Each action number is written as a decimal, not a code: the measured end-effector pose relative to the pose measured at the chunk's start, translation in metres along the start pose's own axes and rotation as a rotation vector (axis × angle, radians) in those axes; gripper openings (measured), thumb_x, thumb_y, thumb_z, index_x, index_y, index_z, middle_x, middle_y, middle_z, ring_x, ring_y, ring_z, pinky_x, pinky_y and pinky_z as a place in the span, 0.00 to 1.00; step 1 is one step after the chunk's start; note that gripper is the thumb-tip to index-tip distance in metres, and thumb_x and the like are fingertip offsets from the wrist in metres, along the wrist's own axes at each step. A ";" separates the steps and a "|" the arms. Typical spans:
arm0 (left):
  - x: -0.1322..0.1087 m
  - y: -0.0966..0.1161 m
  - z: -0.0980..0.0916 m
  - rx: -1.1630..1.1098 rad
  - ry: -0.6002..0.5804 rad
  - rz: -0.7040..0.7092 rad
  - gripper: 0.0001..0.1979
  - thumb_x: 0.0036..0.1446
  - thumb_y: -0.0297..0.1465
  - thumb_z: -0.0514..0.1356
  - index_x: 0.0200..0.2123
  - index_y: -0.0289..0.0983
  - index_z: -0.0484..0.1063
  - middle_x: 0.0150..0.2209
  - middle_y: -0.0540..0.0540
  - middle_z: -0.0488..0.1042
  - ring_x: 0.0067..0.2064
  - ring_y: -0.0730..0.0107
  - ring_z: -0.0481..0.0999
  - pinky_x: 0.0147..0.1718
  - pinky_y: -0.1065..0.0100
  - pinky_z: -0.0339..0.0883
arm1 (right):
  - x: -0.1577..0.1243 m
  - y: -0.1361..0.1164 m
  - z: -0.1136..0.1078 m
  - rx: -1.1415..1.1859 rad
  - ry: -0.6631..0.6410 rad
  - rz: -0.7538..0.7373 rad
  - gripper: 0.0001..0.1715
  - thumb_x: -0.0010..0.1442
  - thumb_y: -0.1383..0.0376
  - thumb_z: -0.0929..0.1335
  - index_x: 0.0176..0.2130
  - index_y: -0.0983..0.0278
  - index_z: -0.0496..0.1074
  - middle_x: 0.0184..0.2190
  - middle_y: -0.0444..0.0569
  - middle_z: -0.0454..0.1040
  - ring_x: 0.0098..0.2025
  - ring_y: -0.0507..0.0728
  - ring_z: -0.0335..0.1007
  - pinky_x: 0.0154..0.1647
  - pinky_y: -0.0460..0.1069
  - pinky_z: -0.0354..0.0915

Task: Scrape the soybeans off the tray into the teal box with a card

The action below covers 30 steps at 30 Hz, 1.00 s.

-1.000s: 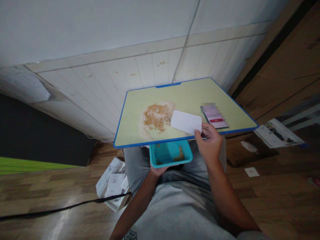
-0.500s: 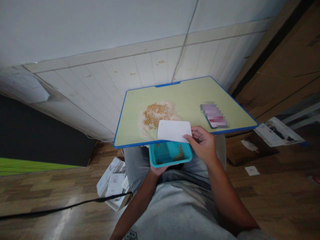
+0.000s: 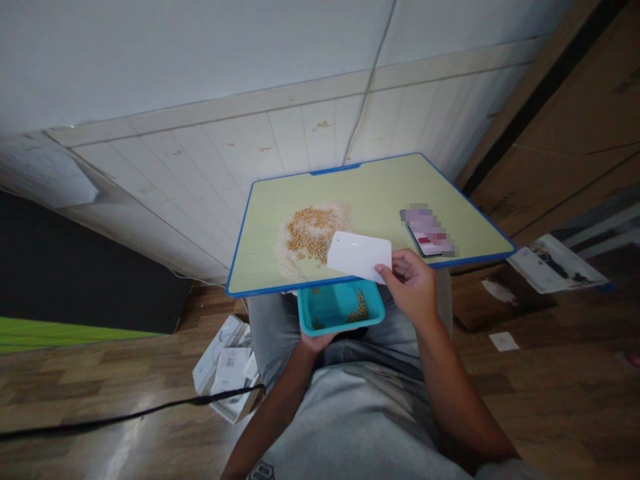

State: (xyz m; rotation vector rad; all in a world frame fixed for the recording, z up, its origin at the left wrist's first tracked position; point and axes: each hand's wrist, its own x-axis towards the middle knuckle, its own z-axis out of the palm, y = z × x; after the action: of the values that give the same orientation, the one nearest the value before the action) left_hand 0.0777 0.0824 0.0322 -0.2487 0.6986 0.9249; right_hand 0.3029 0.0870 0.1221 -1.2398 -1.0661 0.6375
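My right hand (image 3: 413,283) pinches a flat white plastic card (image 3: 361,255) by its right end, above the front edge of the yellow-green tabletop (image 3: 380,193). Left of the card lies a heap of round yellow beans (image 3: 306,233), mixed with and ringed by pale rice-like grains (image 3: 287,257). My left hand (image 3: 316,341) supports a teal plastic container (image 3: 306,319) from below, just under the table's front edge; most of its fingers are hidden beneath. Some beans rest inside the container, mainly at its right side.
A phone-like object (image 3: 427,232), partly blurred out, lies at the tabletop's right. Blue trim (image 3: 240,230) edges the table, which stands by a white panelled wall (image 3: 220,167). Below left, an open white box (image 3: 227,370) sits on the wooden floor, with a black strap (image 3: 165,404) crossing nearby.
My right hand has shifted a little to the right with the white card, which is now tilted and uncovers more beans. My left hand and the teal container stay nearly still.
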 end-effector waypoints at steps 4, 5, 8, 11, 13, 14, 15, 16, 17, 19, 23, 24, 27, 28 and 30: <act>-0.004 -0.001 0.002 0.023 0.012 0.005 0.53 0.77 0.68 0.36 0.88 0.41 0.59 0.90 0.34 0.57 0.89 0.14 0.45 0.83 0.18 0.18 | 0.002 0.001 -0.002 -0.031 0.081 -0.028 0.17 0.61 0.52 0.82 0.39 0.55 0.77 0.33 0.47 0.89 0.34 0.64 0.89 0.34 0.53 0.80; -0.005 -0.001 0.003 0.030 0.009 0.006 0.54 0.77 0.68 0.36 0.88 0.41 0.59 0.90 0.34 0.58 0.89 0.14 0.46 0.83 0.18 0.18 | 0.002 0.001 -0.002 -0.043 0.097 -0.039 0.17 0.62 0.52 0.82 0.39 0.55 0.76 0.32 0.47 0.89 0.35 0.64 0.89 0.34 0.53 0.80; -0.005 -0.001 0.003 0.044 0.003 0.024 0.52 0.77 0.68 0.37 0.89 0.45 0.59 0.90 0.39 0.60 0.89 0.15 0.49 0.83 0.17 0.20 | 0.003 0.000 -0.002 -0.075 0.131 -0.068 0.16 0.63 0.53 0.81 0.39 0.55 0.76 0.32 0.46 0.89 0.36 0.64 0.90 0.35 0.53 0.80; -0.003 -0.001 0.000 0.051 0.008 0.037 0.49 0.78 0.66 0.35 0.90 0.49 0.57 0.90 0.42 0.59 0.89 0.17 0.50 0.83 0.14 0.22 | 0.002 -0.003 0.000 -0.079 0.168 -0.093 0.15 0.63 0.54 0.81 0.39 0.55 0.76 0.32 0.47 0.89 0.36 0.64 0.90 0.36 0.53 0.80; -0.001 0.000 -0.003 0.057 0.009 0.035 0.50 0.78 0.66 0.35 0.90 0.48 0.57 0.90 0.42 0.59 0.89 0.17 0.51 0.83 0.14 0.22 | 0.002 -0.004 0.002 -0.062 0.219 -0.119 0.16 0.63 0.53 0.82 0.40 0.55 0.76 0.34 0.48 0.90 0.35 0.63 0.90 0.36 0.52 0.81; -0.001 0.000 -0.004 0.061 0.008 0.034 0.50 0.78 0.66 0.35 0.90 0.49 0.57 0.90 0.42 0.60 0.89 0.18 0.51 0.83 0.14 0.23 | 0.002 -0.005 0.003 -0.051 0.251 -0.134 0.16 0.63 0.53 0.82 0.41 0.55 0.76 0.34 0.48 0.90 0.36 0.63 0.89 0.36 0.52 0.81; 0.000 0.000 -0.004 0.069 0.004 0.034 0.51 0.78 0.67 0.35 0.90 0.49 0.56 0.90 0.42 0.59 0.89 0.18 0.51 0.83 0.14 0.23 | 0.003 -0.005 0.004 -0.042 0.283 -0.148 0.17 0.63 0.53 0.81 0.41 0.55 0.76 0.35 0.48 0.90 0.36 0.63 0.90 0.36 0.52 0.81; 0.000 0.000 -0.005 0.081 0.001 0.038 0.51 0.78 0.67 0.35 0.91 0.49 0.56 0.90 0.42 0.59 0.89 0.18 0.52 0.83 0.14 0.23 | 0.003 -0.006 0.005 -0.035 0.310 -0.161 0.16 0.64 0.53 0.81 0.42 0.55 0.76 0.35 0.49 0.90 0.37 0.63 0.90 0.36 0.52 0.82; 0.000 0.000 -0.006 0.097 -0.004 0.043 0.51 0.78 0.67 0.35 0.91 0.48 0.55 0.90 0.41 0.59 0.89 0.18 0.52 0.83 0.14 0.24 | 0.004 -0.006 0.005 -0.033 0.329 -0.171 0.16 0.64 0.53 0.81 0.42 0.55 0.77 0.36 0.49 0.90 0.37 0.63 0.90 0.36 0.52 0.81; 0.000 -0.001 -0.006 0.131 -0.017 0.053 0.51 0.78 0.66 0.35 0.92 0.48 0.53 0.90 0.41 0.60 0.88 0.17 0.54 0.84 0.14 0.27 | 0.004 -0.005 0.005 -0.042 0.340 -0.176 0.16 0.64 0.53 0.81 0.42 0.56 0.77 0.36 0.49 0.90 0.37 0.62 0.90 0.36 0.52 0.81; -0.003 -0.001 -0.002 0.181 -0.040 0.044 0.54 0.77 0.68 0.34 0.92 0.44 0.52 0.89 0.38 0.61 0.88 0.18 0.56 0.84 0.15 0.31 | 0.004 -0.003 0.002 -0.082 0.319 -0.158 0.16 0.64 0.53 0.81 0.42 0.56 0.77 0.35 0.49 0.90 0.36 0.63 0.90 0.35 0.52 0.81; -0.004 -0.002 0.000 0.182 -0.038 0.041 0.55 0.76 0.68 0.34 0.92 0.44 0.51 0.89 0.38 0.60 0.88 0.19 0.56 0.85 0.16 0.31 | 0.003 -0.002 0.001 -0.090 0.311 -0.155 0.15 0.64 0.54 0.81 0.42 0.56 0.77 0.35 0.49 0.90 0.36 0.63 0.90 0.35 0.52 0.80; -0.009 -0.003 0.006 0.157 -0.015 0.048 0.54 0.76 0.69 0.34 0.92 0.45 0.51 0.91 0.40 0.57 0.89 0.21 0.52 0.85 0.16 0.27 | 0.002 -0.001 0.000 -0.111 0.289 -0.156 0.12 0.64 0.56 0.79 0.42 0.56 0.77 0.34 0.47 0.90 0.35 0.62 0.89 0.33 0.51 0.79; -0.010 -0.003 0.008 0.149 -0.008 0.054 0.54 0.77 0.69 0.34 0.92 0.45 0.52 0.91 0.41 0.57 0.89 0.21 0.52 0.84 0.16 0.26 | 0.001 -0.001 0.000 -0.118 0.284 -0.160 0.11 0.64 0.57 0.79 0.42 0.56 0.78 0.34 0.47 0.90 0.34 0.62 0.89 0.33 0.51 0.79; -0.011 -0.004 0.010 0.150 -0.004 0.057 0.54 0.77 0.69 0.34 0.91 0.46 0.53 0.90 0.41 0.58 0.89 0.20 0.52 0.84 0.16 0.26 | 0.002 0.000 -0.001 -0.136 0.281 -0.170 0.09 0.64 0.58 0.78 0.42 0.56 0.78 0.34 0.46 0.90 0.34 0.61 0.89 0.34 0.51 0.79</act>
State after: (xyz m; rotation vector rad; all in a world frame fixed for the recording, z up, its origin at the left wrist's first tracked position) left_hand 0.0803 0.0778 0.0462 -0.0941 0.7714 0.9220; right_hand 0.3048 0.0877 0.1225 -1.2958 -0.9770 0.2550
